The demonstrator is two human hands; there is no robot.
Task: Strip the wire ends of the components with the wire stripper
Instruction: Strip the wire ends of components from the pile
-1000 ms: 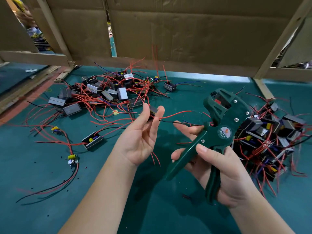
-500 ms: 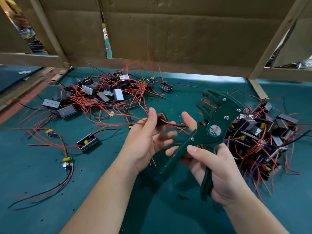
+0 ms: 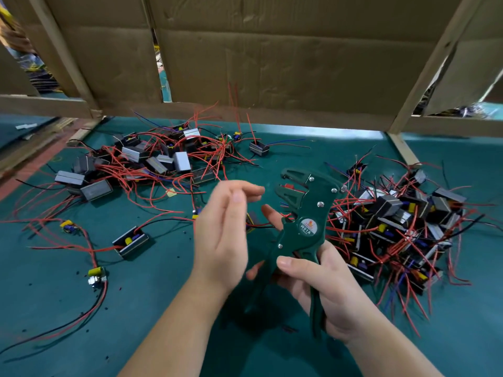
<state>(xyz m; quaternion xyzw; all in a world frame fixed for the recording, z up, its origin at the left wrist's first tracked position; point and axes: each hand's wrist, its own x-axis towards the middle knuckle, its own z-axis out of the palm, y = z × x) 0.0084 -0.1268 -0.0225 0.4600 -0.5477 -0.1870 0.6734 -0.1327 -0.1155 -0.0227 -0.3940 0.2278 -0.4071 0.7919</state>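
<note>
A teal work surface (image 3: 163, 268) runs back to a wall of brown cardboard (image 3: 272, 63) (2 sheets with a narrow gap between them), framed by pale wooden slats (image 3: 432, 66).

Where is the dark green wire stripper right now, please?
Head view, right of centre: the dark green wire stripper is gripped by the right hand, between the left hand and the right-side component pile.

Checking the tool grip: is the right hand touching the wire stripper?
Touching. The head view shows the right hand curled round the wire stripper handles, thumb on top.
</note>
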